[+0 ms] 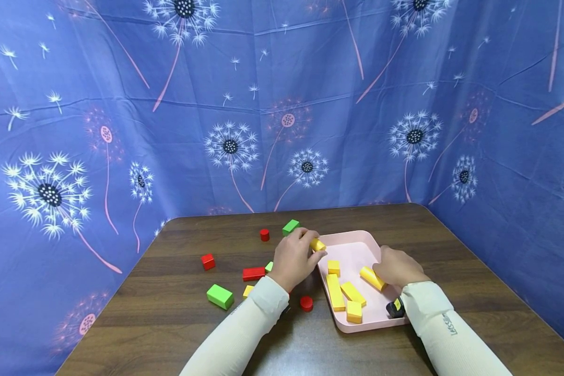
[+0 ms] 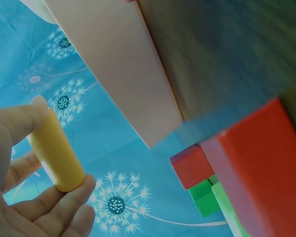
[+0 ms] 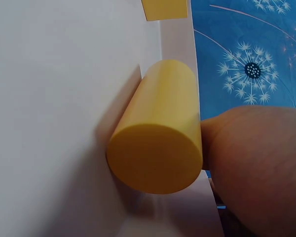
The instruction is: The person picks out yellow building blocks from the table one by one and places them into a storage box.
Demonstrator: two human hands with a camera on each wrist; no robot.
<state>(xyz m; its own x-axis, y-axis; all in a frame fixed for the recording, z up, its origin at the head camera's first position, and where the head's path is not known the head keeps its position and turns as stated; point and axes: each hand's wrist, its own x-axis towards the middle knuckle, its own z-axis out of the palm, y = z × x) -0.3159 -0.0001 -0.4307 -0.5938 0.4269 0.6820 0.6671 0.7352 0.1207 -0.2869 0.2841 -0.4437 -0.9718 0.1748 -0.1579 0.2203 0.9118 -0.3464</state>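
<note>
My left hand (image 1: 293, 259) is above the left rim of a pink tray (image 1: 352, 328). It pinches a yellow cylinder (image 2: 58, 150) by its ends, between thumb and fingers. Inside the tray, at the right, my right hand (image 1: 398, 266) holds a larger yellow cylinder (image 3: 155, 126) near its far end. The fingertips there are mostly hidden behind the cylinder. Left of it in the tray lie a yellow cube (image 1: 333, 268), a long yellow block (image 1: 336, 293), a shorter yellow block (image 1: 353, 293) and another yellow cube (image 1: 354, 312).
Left of the tray on the wooden table (image 1: 169, 318) are a green block (image 1: 220, 296), a red block (image 1: 254, 274), a red cube (image 1: 208, 261) and red short cylinders (image 1: 306, 303). Another green block (image 1: 290, 227) lies farther back. A patterned blue cloth (image 1: 263, 130) hangs behind the table.
</note>
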